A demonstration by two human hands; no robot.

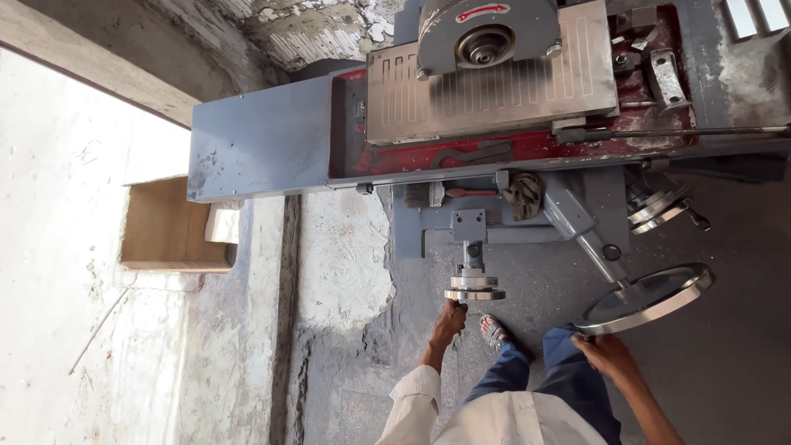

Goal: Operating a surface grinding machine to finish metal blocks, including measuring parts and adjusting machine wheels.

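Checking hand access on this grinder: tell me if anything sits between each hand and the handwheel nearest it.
Nothing visible does. The left hand already touches the small handwheel, and the right hand rests at the rim of the large handwheel.

Both arms reach forward and down, the white-sleeved left hand with fingers curled closed, the bare-forearmed right hand likewise gripping, knuckles up.

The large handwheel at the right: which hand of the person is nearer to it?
Right. The right hand rests at the rim of the large handwheel. The left hand is apart from it, at the small handwheel.
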